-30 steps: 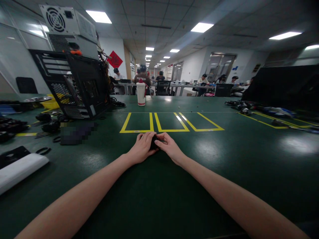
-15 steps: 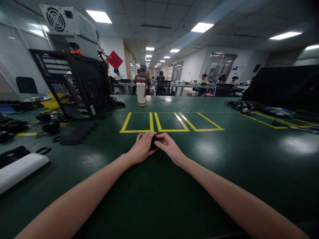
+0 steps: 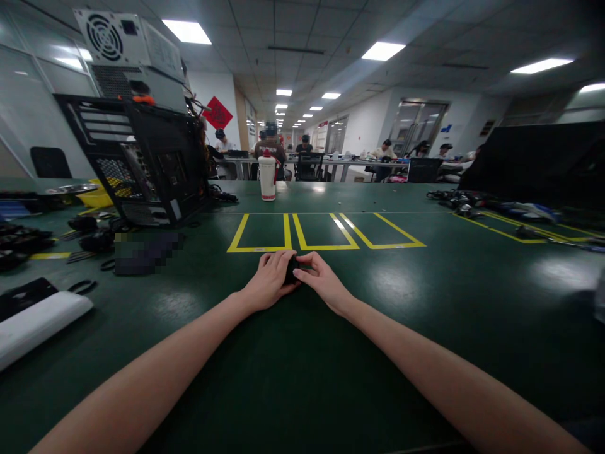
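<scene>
Between my hands sits a small black object [image 3: 292, 270], mostly covered, so I cannot make out its kind. My left hand [image 3: 271, 280] is closed over its left side, with fingers on top and the thumb low in front. From the right, my right hand [image 3: 321, 280] pinches at its edge with thumb and forefinger. Both hands are low over the green table [image 3: 302, 378], just in front of the yellow tape outlines [image 3: 326, 248].
At left stands a black computer case [image 3: 161, 164] with power supplies [image 3: 137, 47] stacked on it. A white cup [image 3: 267, 180] is further back. A white box-like object [image 3: 42, 325] lies near left. Cables and tools [image 3: 466, 205] lie at right. People sit beyond.
My hands and the black object look almost the same. A blurred grey shape has come into view at the right edge.
</scene>
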Demonstrator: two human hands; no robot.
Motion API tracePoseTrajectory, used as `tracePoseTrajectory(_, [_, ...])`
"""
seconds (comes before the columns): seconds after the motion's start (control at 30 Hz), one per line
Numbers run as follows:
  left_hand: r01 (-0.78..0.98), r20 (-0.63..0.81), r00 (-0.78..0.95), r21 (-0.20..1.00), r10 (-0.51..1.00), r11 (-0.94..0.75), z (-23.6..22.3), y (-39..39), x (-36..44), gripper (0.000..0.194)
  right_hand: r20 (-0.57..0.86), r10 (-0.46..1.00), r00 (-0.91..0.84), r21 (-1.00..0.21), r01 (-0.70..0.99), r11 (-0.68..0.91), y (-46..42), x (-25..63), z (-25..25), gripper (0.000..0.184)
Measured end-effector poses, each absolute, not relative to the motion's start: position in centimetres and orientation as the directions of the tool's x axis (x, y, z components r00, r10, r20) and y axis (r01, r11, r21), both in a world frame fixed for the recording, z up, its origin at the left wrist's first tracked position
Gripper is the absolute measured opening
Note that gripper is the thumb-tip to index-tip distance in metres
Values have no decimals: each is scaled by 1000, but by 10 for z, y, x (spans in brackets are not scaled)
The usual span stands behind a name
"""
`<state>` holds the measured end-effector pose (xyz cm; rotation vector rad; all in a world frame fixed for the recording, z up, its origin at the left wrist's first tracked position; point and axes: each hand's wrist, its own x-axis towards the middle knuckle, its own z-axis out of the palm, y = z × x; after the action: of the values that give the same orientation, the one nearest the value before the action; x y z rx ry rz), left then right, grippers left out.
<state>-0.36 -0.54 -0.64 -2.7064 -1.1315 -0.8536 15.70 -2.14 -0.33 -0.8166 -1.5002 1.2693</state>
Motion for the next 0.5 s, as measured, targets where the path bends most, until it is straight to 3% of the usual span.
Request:
tracePoseTrajectory(0.17, [680,523,575,123,630,-723,-7,-6,-4,56,247,932,-265,-969,-40,245,-19,156,-3,25])
tracePoseTrajectory(0.33, [683,512,582,114,632,-721,-5,-8,-4,57,183,925,-333,-983,-45,178,-18,158,-4,32])
tracePoseTrajectory(0.5, [674,520,582,123,626,-729,-4,-8,-4,56,234,916,-325,-972,-85,218,-20,157,-3,27])
